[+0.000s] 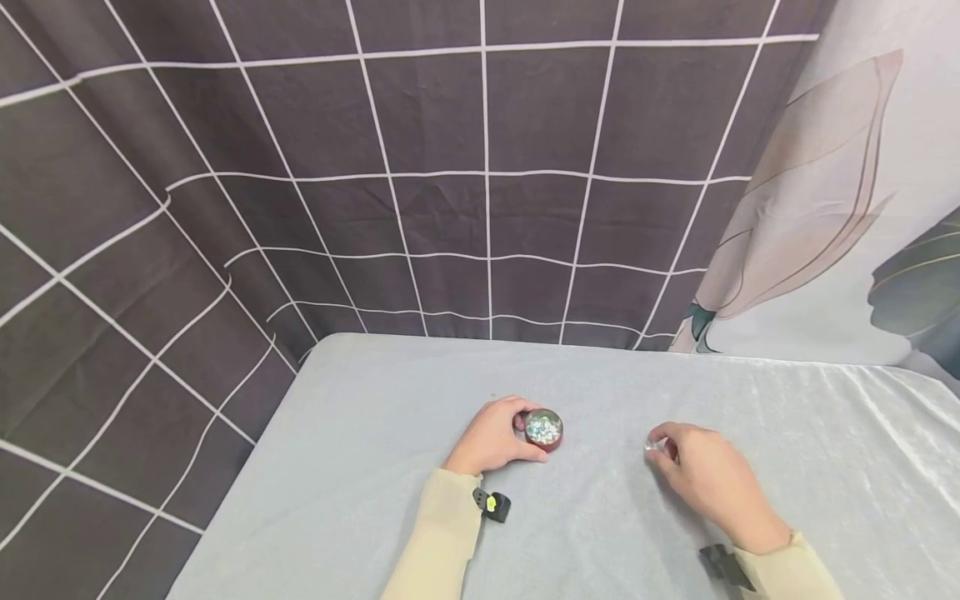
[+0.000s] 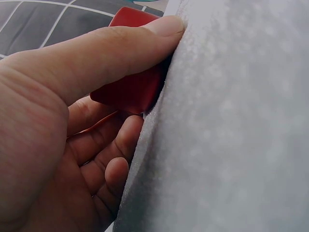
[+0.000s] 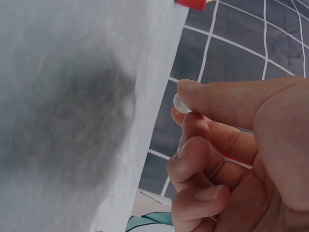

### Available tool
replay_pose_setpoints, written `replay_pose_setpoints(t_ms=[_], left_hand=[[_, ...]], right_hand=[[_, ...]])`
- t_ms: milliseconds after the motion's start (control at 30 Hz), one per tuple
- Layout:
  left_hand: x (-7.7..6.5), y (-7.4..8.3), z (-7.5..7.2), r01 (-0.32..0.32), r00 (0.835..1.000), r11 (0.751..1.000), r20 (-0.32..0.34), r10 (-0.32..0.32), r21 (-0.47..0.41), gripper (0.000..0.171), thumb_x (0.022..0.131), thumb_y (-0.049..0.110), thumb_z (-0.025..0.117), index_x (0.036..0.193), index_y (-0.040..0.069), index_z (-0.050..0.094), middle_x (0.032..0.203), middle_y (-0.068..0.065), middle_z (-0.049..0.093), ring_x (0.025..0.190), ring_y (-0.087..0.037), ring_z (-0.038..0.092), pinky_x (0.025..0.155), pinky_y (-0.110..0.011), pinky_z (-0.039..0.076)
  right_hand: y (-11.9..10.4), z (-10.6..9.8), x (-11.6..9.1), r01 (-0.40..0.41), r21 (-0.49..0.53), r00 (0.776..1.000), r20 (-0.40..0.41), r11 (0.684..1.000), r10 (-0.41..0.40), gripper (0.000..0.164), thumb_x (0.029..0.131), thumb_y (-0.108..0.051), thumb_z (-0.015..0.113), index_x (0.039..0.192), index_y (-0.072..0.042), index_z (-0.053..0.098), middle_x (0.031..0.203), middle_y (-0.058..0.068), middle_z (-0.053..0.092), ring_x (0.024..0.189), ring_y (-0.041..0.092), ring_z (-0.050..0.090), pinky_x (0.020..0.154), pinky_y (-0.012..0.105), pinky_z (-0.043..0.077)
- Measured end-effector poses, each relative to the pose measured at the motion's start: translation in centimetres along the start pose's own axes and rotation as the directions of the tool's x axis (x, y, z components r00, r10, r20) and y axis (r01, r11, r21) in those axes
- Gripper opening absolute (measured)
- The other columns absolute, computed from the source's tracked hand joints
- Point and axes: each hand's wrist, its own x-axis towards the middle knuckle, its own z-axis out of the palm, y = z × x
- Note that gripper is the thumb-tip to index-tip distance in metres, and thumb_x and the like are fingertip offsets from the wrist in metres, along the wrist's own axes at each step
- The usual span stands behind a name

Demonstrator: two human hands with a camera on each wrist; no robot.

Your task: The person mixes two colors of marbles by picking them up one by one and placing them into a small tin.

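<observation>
A small round red container (image 1: 543,428) stands on the cloth, its top full of shiny, glittering clear pieces too small to make out singly. My left hand (image 1: 491,433) grips it from the left, thumb on the near side and fingers on the far side. In the left wrist view the red wall (image 2: 130,89) shows beneath the thumb. To the right and apart from the container, my right hand (image 1: 712,479) pinches a clear round bead (image 3: 180,103) between thumb and index finger. The other right fingers are curled; the bead appears held above the cloth.
A light grey velvety cloth (image 1: 360,433) covers the table. Behind and to the left hangs a dark curtain (image 1: 442,208) with a white grid. A pale leaf-patterned curtain (image 1: 817,250) hangs at the right. Black wrist straps (image 1: 495,505) sit by the cream sleeves (image 1: 435,542).
</observation>
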Motion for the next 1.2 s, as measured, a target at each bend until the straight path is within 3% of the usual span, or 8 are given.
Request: replay_pose_setpoints(t_ms=[633, 967, 1200], left_hand=[[0.1, 0.1, 0.1, -0.008, 1.000, 1.000, 0.001, 0.008, 0.018, 0.060, 0.066, 0.028, 0.095, 0.120, 0.016, 0.071, 0.084, 0.012, 0.057, 0.079, -0.005, 0.052, 0.079, -0.024, 0.044], [0.2, 0.1, 0.0, -0.009, 1.000, 1.000, -0.002, 0.009, 0.010, 0.061, 0.066, 0.027, 0.095, 0.120, 0.015, 0.071, 0.084, 0.011, 0.057, 0.080, -0.005, 0.052, 0.078, -0.024, 0.044], [0.1, -0.2, 0.1, -0.019, 1.000, 1.000, -0.005, 0.019, 0.019, 0.061, 0.066, 0.027, 0.095, 0.120, 0.014, 0.071, 0.085, 0.012, 0.057, 0.079, -0.004, 0.052, 0.079, -0.024, 0.044]], right_hand=[[-1.8, 0.6, 0.3, 0.004, 0.023, 1.000, -0.013, 1.000, -0.004, 0.013, 0.083, -0.012, 0.079, 0.093, -0.009, 0.073, 0.068, -0.011, 0.056, 0.060, 0.007, 0.049, 0.056, 0.034, 0.043], [-3.1, 0.8, 1.1, 0.068, 0.018, 0.996, -0.062, 0.998, -0.067, 0.012, 0.081, -0.011, 0.080, 0.091, -0.010, 0.072, 0.067, -0.012, 0.054, 0.058, 0.004, 0.047, 0.057, 0.032, 0.043], [-4.0, 1.0, 1.6, 0.075, 0.032, 0.996, -0.053, 0.997, -0.073, 0.011, 0.082, -0.012, 0.078, 0.092, -0.010, 0.073, 0.067, -0.012, 0.053, 0.059, 0.004, 0.047, 0.056, 0.031, 0.043]])
